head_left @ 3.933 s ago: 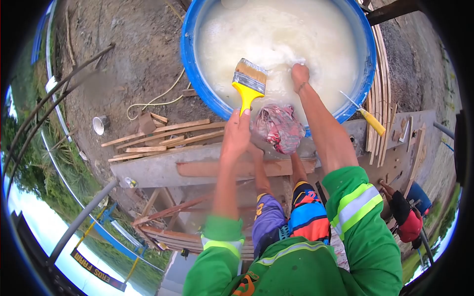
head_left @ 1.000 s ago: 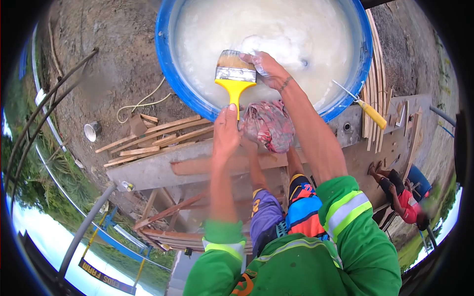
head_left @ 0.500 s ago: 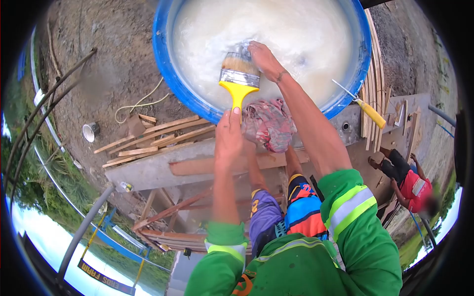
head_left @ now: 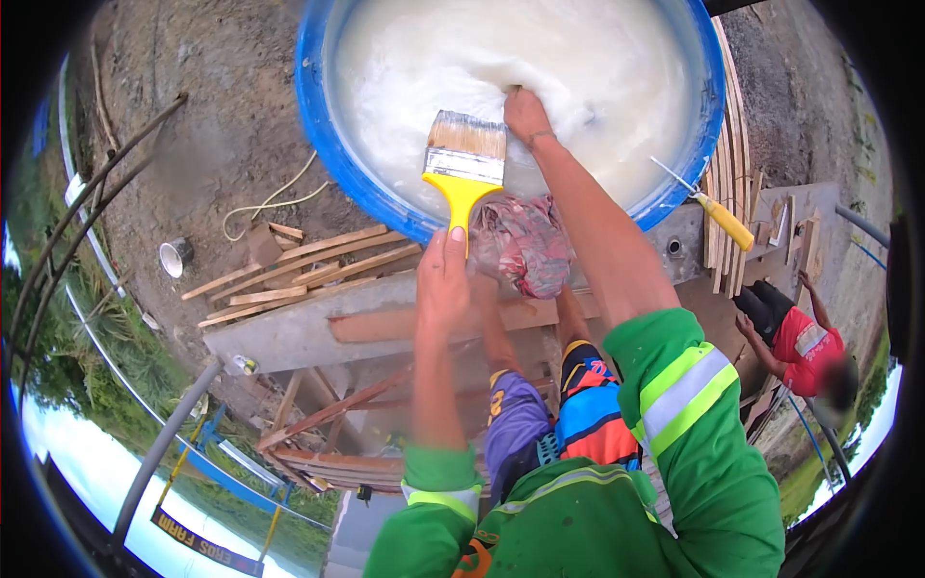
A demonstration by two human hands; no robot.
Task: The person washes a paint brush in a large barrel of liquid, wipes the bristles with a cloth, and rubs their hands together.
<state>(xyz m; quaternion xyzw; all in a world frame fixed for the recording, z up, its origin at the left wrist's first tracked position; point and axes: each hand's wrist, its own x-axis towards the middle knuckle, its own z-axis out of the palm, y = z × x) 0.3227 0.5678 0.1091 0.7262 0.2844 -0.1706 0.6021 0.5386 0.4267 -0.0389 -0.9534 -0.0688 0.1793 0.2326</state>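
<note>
My left hand (head_left: 444,279) is closed on the yellow handle of a wide paintbrush (head_left: 464,164), bristles pointing away from me. The brush is over the near part of a blue tub (head_left: 316,125) of cloudy whitish liquid (head_left: 597,58). My right hand (head_left: 526,114) is closed and dips into the liquid just right of the bristles. Its fingertips are under the surface, so whatever they hold is hidden. A wet reddish-grey patterned cloth (head_left: 525,246) hangs at the tub's near rim, between my forearms.
A yellow-handled tool (head_left: 723,222) with a thin metal shaft rests across the tub's right rim. Wooden strips (head_left: 318,260) lie at left, more boards (head_left: 727,164) at right. A white cup (head_left: 176,258) is on the ground. Another person in red (head_left: 807,352) is at far right.
My right hand has moved right, away from the bristles, and down into the liquid. The greyish thing at its fingertips no longer shows. The brush has shifted slightly left and nearer me.
</note>
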